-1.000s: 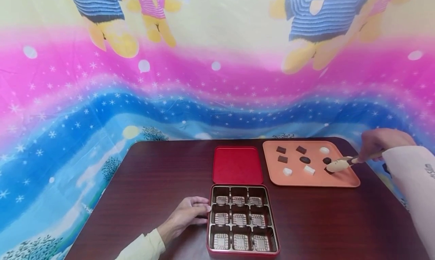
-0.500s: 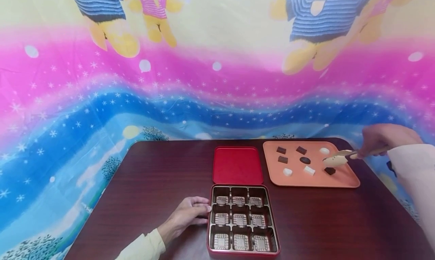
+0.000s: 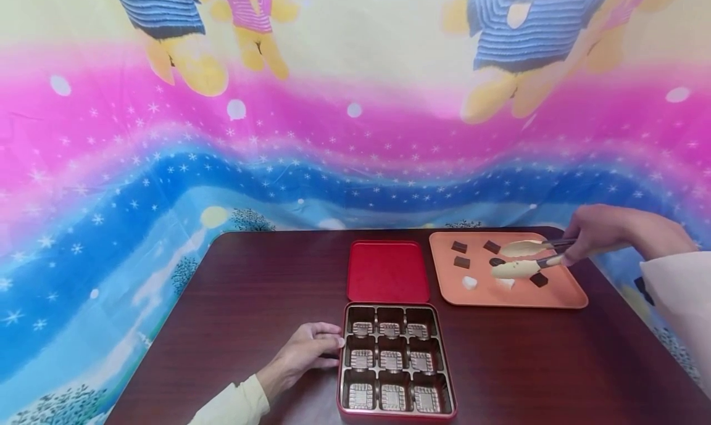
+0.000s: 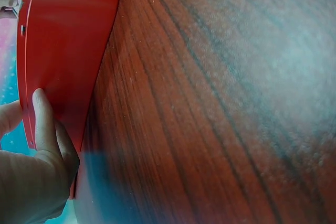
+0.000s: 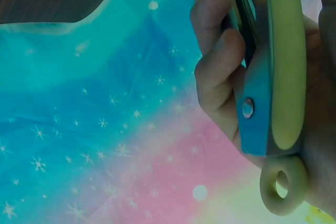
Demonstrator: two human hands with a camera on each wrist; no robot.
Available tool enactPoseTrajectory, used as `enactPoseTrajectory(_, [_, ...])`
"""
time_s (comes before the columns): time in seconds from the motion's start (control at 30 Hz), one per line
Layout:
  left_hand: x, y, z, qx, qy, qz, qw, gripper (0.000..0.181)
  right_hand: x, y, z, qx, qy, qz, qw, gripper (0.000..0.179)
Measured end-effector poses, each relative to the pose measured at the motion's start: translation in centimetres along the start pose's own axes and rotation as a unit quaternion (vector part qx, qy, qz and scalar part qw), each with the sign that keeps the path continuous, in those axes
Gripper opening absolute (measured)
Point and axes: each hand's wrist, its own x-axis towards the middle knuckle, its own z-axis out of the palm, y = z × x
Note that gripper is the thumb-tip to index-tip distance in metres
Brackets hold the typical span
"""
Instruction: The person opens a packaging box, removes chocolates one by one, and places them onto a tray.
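Observation:
My right hand (image 3: 605, 231) grips a pair of tongs (image 3: 519, 269) with cream tips and handle. The tips stand spread over the orange tray (image 3: 444, 292), one on each side of a dark oval chocolate (image 3: 496, 263). A ring at the tongs' end shows in the right wrist view, with fingers curled round the metal arms. My left hand (image 3: 302, 354) rests against the left side of a red tin (image 3: 397, 415), fingers extended along its wall (image 4: 68, 51). Inside the tin is a brown divided insert (image 3: 391, 354) with bare compartments.
A red lid (image 3: 387, 271) lies behind the tin. Dark square chocolates (image 3: 461, 263) and white pieces (image 3: 469, 283) are spread over the tray; the tongs cover some. The wooden table (image 3: 261, 277) ends at a patterned cloth (image 3: 333, 153).
The tongs have moved left across the tray, from the dark pieces at its right to the oval chocolate, and their tips have spread apart. My left hand and the tin have stayed put.

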Motion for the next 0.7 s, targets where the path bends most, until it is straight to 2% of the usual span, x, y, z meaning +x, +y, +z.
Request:
enactPoseTrajectory(0.13, [-0.1, 0.1, 0.0, 0.002, 0.002, -0.001, 1.0000, 0.050, -0.1, -0.2, 0.8, 0.019, -0.001, -0.011, 0.9998, 0.038])
enactPoseTrajectory(0.37, [-0.1, 0.2, 0.0, 0.003, 0.002, -0.002, 1.0000, 0.050, -0.2, -0.8, 2.4, 0.044, 0.009, -0.044, 0.9980, 0.071])
enactPoseTrajectory(0.5, [0.0, 0.1, 0.0, 0.005, 0.002, -0.002, 1.0000, 0.050, -0.3, -1.7, 3.3, 0.052, 0.013, -0.085, 0.9949, 0.073])
enactPoseTrajectory(0.6, [0.0, -0.1, 0.0, 0.006, 0.001, -0.004, 1.0000, 0.049, -0.4, -2.6, 4.0, 0.071, 0.005, -0.097, 0.9927, 0.064])
enactPoseTrajectory(0.7, [0.0, -0.1, 0.0, 0.006, 0.001, -0.004, 1.0000, 0.049, -0.7, -3.6, 4.7, 0.072, 0.006, -0.092, 0.9931, 0.065])
